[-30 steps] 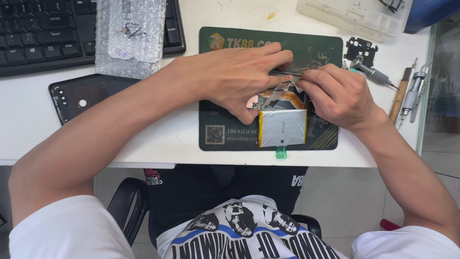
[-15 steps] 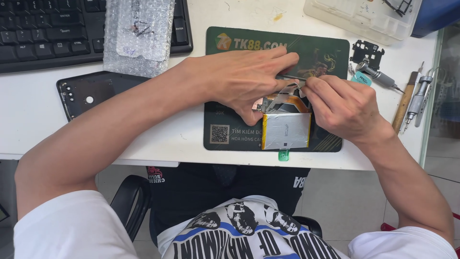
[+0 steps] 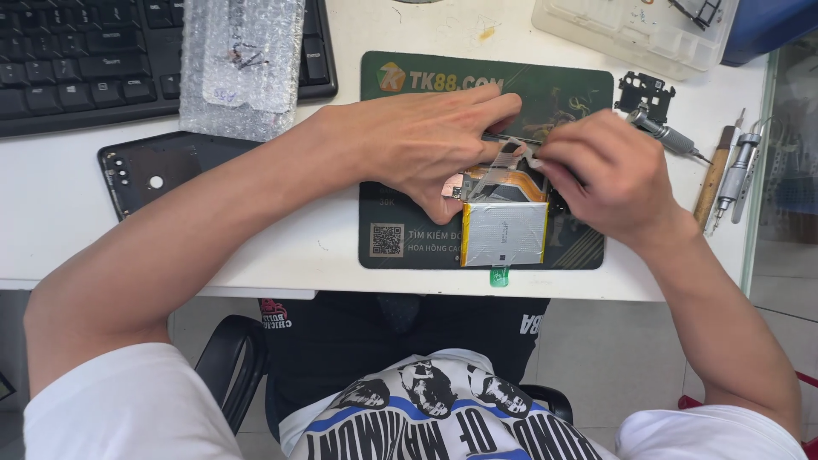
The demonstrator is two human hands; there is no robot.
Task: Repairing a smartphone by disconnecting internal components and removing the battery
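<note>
Clear plastic tray (image 3: pixel 635 30) at the desk's top right holds small dark parts, too small to identify. Opened phone (image 3: pixel 503 217) lies on the dark green mat (image 3: pixel 545 85), silver battery (image 3: pixel 504 232) facing up. Left hand (image 3: pixel 426 140) presses down on the phone's top-left edge, fingers stretched over it. Right hand (image 3: pixel 601 170) pinches a thin flat ribbon strip (image 3: pixel 511 158) just above the battery.

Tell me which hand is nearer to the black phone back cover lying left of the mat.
Left. The left hand rests on the opened phone, its forearm passing by the back cover. The right hand is farther right.
</note>
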